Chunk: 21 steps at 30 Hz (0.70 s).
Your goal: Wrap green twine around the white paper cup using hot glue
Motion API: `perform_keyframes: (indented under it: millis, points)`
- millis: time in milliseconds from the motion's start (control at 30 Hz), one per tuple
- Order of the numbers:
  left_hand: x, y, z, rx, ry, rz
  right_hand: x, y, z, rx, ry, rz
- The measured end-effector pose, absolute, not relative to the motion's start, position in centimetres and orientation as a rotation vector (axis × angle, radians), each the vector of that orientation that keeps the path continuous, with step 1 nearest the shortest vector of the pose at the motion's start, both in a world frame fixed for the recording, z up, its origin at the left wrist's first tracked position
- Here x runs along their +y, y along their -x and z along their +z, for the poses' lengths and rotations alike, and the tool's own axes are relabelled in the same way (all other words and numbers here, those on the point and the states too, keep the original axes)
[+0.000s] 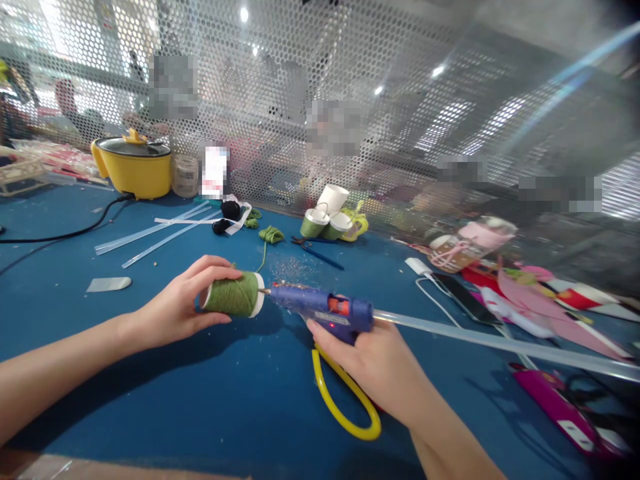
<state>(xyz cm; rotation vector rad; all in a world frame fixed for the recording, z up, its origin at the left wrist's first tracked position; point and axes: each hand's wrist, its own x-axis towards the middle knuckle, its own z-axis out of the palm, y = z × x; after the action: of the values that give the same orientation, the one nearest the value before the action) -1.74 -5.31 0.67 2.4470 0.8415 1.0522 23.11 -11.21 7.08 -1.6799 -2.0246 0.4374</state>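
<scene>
My left hand (193, 300) is closed around a small white cup wrapped in green yarn (234, 295), tipped on its side with its white rim facing right. A green strand runs from the cup back to a small yarn bundle (271, 234). My right hand (367, 357) grips a blue hot glue gun (320, 308) whose nozzle meets the cup's rim. From the gun's back end a long clear glue stick (475, 339) reaches to the right. Below the gun, partly behind my right hand, lies a pair of scissors with yellow handles (367, 433).
At the back left stands a yellow electric pot (145, 175) beside a glass jar (185, 176). Spare glue sticks (155, 230) lie in front. Dark pliers (320, 252) and yarn-wrapped cups (316, 222) sit at back centre. A phone (465, 297) and a purple power strip (555, 407) are right.
</scene>
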Motion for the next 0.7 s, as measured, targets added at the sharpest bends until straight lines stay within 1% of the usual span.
perform_keyframes:
  millis: [500, 700]
  points:
    - [-5.75, 1.69, 0.39, 0.759, -2.612, 0.962, -10.52, -23.15, 6.32, -1.948, 1.74, 0.486]
    - [-5.7, 1.63, 0.48, 0.777, -2.549, 0.979, -10.57, -23.28, 6.17, -1.963, 1.711, 0.467]
